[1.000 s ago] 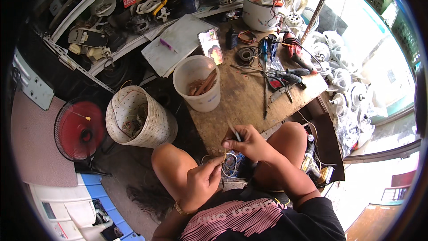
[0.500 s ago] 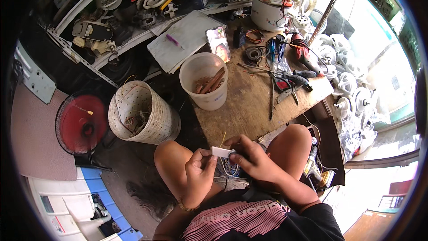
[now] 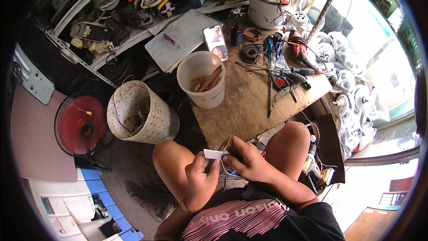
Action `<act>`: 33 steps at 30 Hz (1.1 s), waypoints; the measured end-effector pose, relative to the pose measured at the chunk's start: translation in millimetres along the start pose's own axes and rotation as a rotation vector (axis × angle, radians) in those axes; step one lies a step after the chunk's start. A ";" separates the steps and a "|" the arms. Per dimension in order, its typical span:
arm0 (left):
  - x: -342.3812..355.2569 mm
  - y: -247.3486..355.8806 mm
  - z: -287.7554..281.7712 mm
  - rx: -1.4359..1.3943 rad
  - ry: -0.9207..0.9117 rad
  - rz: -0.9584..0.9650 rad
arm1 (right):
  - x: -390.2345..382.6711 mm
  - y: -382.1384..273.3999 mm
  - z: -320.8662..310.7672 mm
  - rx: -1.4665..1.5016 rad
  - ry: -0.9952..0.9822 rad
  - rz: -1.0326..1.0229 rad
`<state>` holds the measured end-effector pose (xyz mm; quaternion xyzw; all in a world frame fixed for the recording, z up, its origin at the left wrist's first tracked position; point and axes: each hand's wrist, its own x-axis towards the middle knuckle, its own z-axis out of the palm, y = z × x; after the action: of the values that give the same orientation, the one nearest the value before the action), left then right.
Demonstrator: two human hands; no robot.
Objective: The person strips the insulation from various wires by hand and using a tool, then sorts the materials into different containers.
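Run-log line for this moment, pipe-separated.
left hand: at white flat piece | right hand: holding its right end, yellow wire alongside | board: translucent bucket, tools

A small white piece (image 3: pixel 211 154) is flat, with straight edges. It is held up in the air, almost level, with its right end a bit lower. The left hand (image 3: pixel 202 176) pinches it from below, and its right end meets the right hand (image 3: pixel 246 157). A thin yellow wire (image 3: pixel 230 139) pokes up beside it, slanting.
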<state>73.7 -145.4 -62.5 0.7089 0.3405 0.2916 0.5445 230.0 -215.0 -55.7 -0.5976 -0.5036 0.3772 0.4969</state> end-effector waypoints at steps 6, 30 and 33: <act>-0.7 0.6 1.9 0.104 0.021 0.079 | -1.7 4.7 0.3 0.021 -0.013 0.035; -16.5 1.6 -14.4 -0.258 -0.160 -0.220 | 12.0 25.4 -51.3 0.088 0.286 0.091; -19.2 -3.3 -21.4 -0.445 -0.111 -0.369 | 17.7 17.8 -72.1 0.392 0.140 0.174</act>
<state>44.9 -147.9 -61.5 0.5130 0.3607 0.2160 0.7483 306.3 -213.1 -56.2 -0.5556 -0.3314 0.4669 0.6029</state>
